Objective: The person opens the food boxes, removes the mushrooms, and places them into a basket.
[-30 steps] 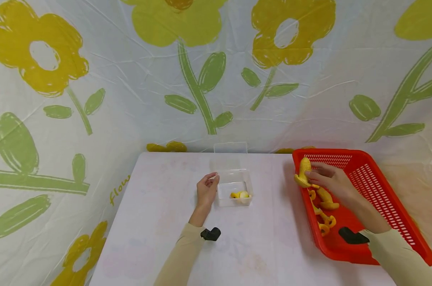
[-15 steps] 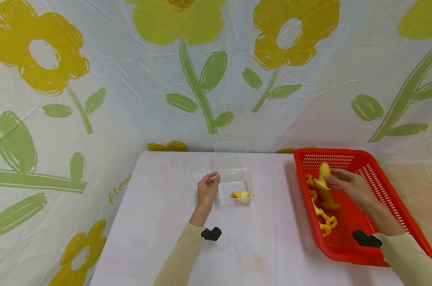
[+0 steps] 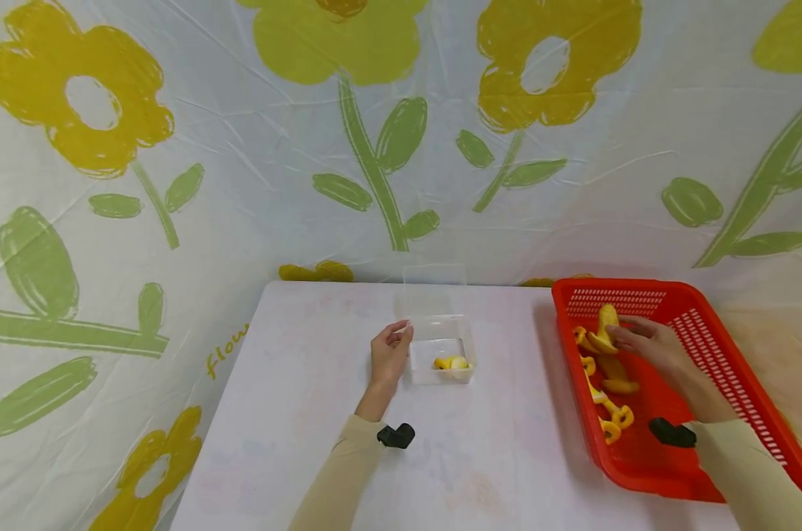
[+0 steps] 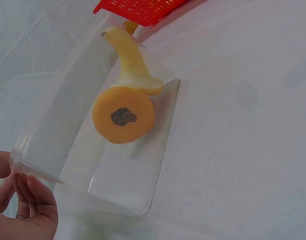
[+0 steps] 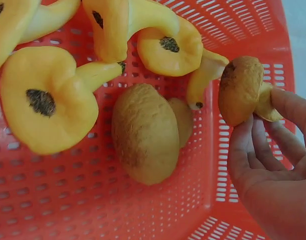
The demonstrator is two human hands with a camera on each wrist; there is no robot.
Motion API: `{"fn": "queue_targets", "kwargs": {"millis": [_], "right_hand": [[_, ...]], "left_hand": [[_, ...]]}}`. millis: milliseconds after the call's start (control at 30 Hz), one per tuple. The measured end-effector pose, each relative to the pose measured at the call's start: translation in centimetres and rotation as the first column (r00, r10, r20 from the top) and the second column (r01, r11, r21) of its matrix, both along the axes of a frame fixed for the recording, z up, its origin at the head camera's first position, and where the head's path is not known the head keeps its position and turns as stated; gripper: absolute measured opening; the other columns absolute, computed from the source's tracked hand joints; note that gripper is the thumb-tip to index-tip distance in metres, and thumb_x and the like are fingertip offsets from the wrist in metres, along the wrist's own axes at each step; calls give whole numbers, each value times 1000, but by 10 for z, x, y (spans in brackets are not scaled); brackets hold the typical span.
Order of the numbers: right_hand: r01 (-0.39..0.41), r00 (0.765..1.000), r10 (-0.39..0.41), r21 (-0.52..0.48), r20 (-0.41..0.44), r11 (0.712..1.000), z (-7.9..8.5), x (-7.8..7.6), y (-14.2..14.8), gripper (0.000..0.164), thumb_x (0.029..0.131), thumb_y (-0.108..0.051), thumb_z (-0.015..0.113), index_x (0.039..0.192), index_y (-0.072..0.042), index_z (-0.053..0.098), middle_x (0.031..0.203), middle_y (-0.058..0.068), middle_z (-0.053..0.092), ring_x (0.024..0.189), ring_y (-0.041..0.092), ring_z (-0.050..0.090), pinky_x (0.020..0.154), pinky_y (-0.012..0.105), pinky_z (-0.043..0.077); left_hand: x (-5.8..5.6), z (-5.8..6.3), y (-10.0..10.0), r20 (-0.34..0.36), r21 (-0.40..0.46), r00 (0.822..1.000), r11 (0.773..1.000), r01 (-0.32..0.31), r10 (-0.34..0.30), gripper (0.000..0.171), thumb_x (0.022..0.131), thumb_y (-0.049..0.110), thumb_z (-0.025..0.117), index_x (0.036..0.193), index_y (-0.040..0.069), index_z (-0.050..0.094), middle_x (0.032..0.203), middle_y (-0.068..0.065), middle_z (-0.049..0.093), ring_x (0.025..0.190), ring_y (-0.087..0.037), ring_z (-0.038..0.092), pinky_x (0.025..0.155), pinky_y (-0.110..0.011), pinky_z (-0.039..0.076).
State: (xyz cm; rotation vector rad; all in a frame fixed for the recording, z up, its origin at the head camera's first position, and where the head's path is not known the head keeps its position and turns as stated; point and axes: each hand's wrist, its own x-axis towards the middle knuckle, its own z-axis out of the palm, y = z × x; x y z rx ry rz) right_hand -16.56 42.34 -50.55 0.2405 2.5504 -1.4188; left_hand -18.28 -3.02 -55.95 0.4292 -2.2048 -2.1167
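My right hand [image 3: 659,354] pinches a brownish-yellow mushroom [image 5: 240,92] by its stem, inside the left part of the red basket [image 3: 659,468]. Below it on the basket floor lies another mushroom with a wrinkled brown cap [image 5: 145,135]. Several smooth yellow mushrooms [image 5: 68,125] with dark-centred caps lie along the same side. At mid-table, my left hand [image 3: 389,358] grips a corner of a clear plastic box [image 3: 440,377] between thumb and fingers. In that box the left wrist view has a yellow mushroom [image 4: 124,102], its stem toward the far end.
The box's clear lid [image 3: 434,275] stands raised behind it at the table's back edge. A white tabletop [image 3: 321,324] stretches between the box and the basket. Cloth printed with flowers [image 3: 374,162] hangs close behind the table and at the left.
My right hand has carried the mushroom rightward from over the basket's left rim to inside the basket. My left hand keeps its grip on the box. The head view has shifted slightly.
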Motion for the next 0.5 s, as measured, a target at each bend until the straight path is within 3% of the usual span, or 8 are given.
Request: {"fn": "queue_targets", "kwargs": {"millis": [167, 267, 333, 400, 500], "right_hand": [[24, 1000, -24, 10, 18, 1000, -8, -9, 1, 80, 105, -45, 54, 152, 16, 31, 111, -10, 59, 82, -14, 57, 74, 19, 54], [52, 998, -53, 18, 32, 998, -12, -14, 1, 79, 106, -45, 52, 151, 17, 31, 121, 6, 62, 83, -11, 57, 79, 23, 56], [77, 996, -79, 28, 52, 997, -15, -17, 1, 79, 107, -45, 49, 150, 17, 31, 129, 21, 58, 90, 0, 61, 91, 34, 57], [103, 991, -105, 35, 77, 994, -17, -19, 1, 79, 107, -46, 46, 150, 18, 29, 140, 34, 48, 102, 20, 64, 101, 49, 51], [138, 983, -140, 26, 118, 990, -18, -20, 2, 79, 108, -45, 43, 150, 19, 26, 148, 41, 36, 124, 48, 51, 109, 62, 39]], "left_hand": [[-1, -2, 0, -6, -2, 1000, 1000, 2, -2, 26, 100, 18, 69, 121, 5, 73, 91, -4, 64, 72, -12, 54, 63, -17, 48], [-1, -3, 0, -7, -7, 1000, 1000, 1, -1, 25, 100, 19, 70, 120, 6, 73, 90, -4, 64, 72, -12, 54, 63, -17, 49], [-1, -4, 0, -8, -7, 1000, 1000, 1, -1, 25, 99, 19, 70, 120, 5, 73, 90, -5, 65, 72, -12, 54, 63, -17, 48], [-1, -4, 0, -10, -5, 1000, 1000, 2, -2, 26, 99, 19, 70, 120, 5, 73, 90, -5, 65, 72, -12, 54, 62, -17, 48], [-1, -4, 0, -15, -1, 1000, 1000, 1, -1, 26, 99, 19, 71, 120, 4, 73, 90, -6, 65, 71, -11, 54, 61, -17, 48]]}}
